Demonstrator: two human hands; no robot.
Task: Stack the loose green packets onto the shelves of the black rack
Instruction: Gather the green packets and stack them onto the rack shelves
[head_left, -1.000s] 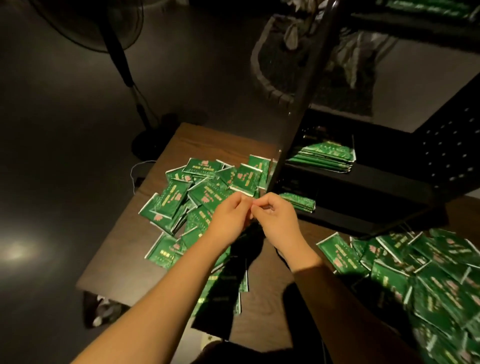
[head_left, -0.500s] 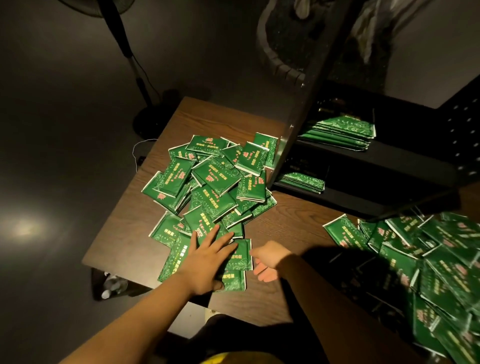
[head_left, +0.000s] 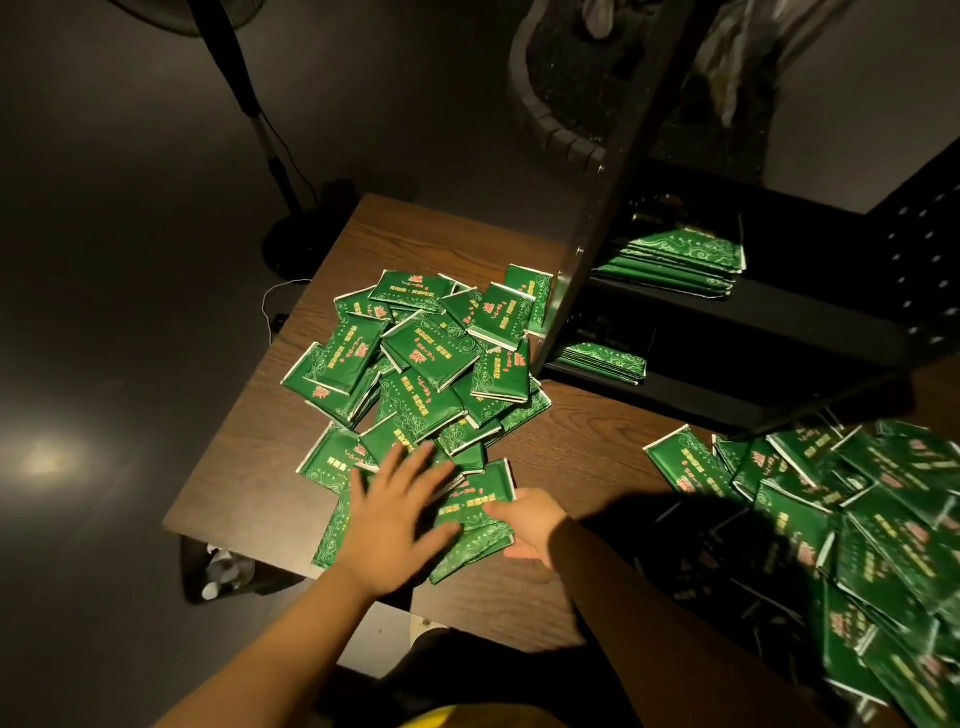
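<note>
While the loose green packets (head_left: 431, 374) are lying in a heap on the left part of the wooden bench (head_left: 571, 447), the left hand (head_left: 400, 514) is resting flat on the near edge of that heap with its fingers spread and straight. The right hand (head_left: 530, 525) is sitting just to the right of it, touching the right edge of the nearest packets (head_left: 478, 514); its thumb is lying on top of them, and whether its fingers are curling under them cannot be told. A second heap of packets (head_left: 852, 519) is covering the near right part of the bench, blurred at its near end. The black rack (head_left: 779, 332) is standing at the far right of the bench, its slanted post rising just right of the first heap. One stack of packets (head_left: 675, 260) is lying on its upper shelf and a thinner stack (head_left: 602, 361) on the shelf below. A fan stand (head_left: 260, 135) is standing on the dark floor at far left.
</note>
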